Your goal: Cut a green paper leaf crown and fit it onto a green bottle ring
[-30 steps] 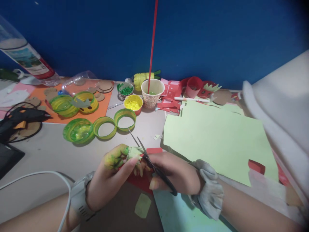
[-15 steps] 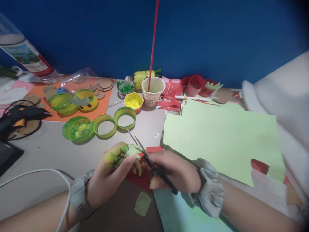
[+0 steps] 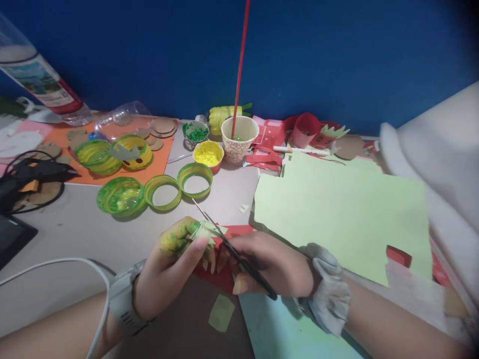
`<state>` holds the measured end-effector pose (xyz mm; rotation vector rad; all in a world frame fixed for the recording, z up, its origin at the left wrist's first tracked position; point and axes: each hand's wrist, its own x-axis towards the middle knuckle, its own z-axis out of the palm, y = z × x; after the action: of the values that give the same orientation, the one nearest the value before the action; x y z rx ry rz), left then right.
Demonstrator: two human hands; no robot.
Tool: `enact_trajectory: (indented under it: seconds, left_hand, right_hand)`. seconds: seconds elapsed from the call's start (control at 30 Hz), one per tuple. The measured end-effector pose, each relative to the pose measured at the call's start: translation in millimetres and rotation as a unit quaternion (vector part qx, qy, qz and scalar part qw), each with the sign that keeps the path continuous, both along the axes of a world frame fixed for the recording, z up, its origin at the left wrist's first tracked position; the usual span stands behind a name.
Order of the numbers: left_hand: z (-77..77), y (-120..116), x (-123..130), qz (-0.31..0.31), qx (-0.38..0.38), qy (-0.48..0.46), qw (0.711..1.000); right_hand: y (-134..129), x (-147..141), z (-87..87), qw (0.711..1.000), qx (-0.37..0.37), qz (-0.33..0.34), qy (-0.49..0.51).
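Note:
Pinched in my left hand (image 3: pixel 168 264), whose fingers are smeared with yellow and green paint, is a small pale green paper piece (image 3: pixel 205 230). My right hand (image 3: pixel 269 262) is closed on black-handled scissors (image 3: pixel 243 262), their blades pointing up and left across the green paper. The blades look nearly closed. Red paper (image 3: pixel 239 231) lies behind and below the hands. A small green paper scrap (image 3: pixel 221 313) rests on the table below them.
Green-yellow rings (image 3: pixel 162 192) stand beyond my left hand. Behind them are a yellow paint cup (image 3: pixel 208 154), a green paint cup (image 3: pixel 195 133) and a paper cup (image 3: pixel 239 142) with a red stick. A large green sheet (image 3: pixel 337 209) lies right; a glue gun (image 3: pixel 33 174) sits left.
The scissor blades have come closer together over the green paper piece. Both hands remain in nearly the same place, and the view has shifted slightly.

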<state>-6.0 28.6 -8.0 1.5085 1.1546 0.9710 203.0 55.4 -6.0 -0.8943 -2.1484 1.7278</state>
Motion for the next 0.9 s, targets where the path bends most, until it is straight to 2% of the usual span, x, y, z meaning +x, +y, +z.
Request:
enact_trajectory:
  seconds: [0.23, 0.37, 0.47, 0.6, 0.77, 0.9]
  left_hand:
    - [2.6, 1, 1, -0.027, -0.032, -0.018, 0.999]
    - [10.2, 1, 2, 0.028, -0.058, -0.017, 0.998]
    - [21.3, 3, 4, 0.041, -0.073, -0.049, 0.995]
    - [31.5, 12, 17, 0.064, -0.089, -0.092, 0.990]
    - [29.3, 29, 47, 0.137, -0.038, -0.091, 0.986]
    - [27.0, 33, 60, 0.152, -0.024, -0.101, 0.983]
  right_hand:
    - [7, 0, 4.6, 0.999, -0.002, 0.037, 0.035]
    - [11, -3, 10.4, 0.997, 0.024, 0.056, 0.040]
    - [10, -4, 15.2, 0.994, -0.001, 0.077, 0.072]
    - [10, -3, 17.6, 0.993, -0.022, 0.039, 0.105]
    - [15, 3, 11.9, 0.991, 0.006, 0.008, 0.130]
    - [20, 5, 5.2, 0.992, 0.028, 0.007, 0.121]
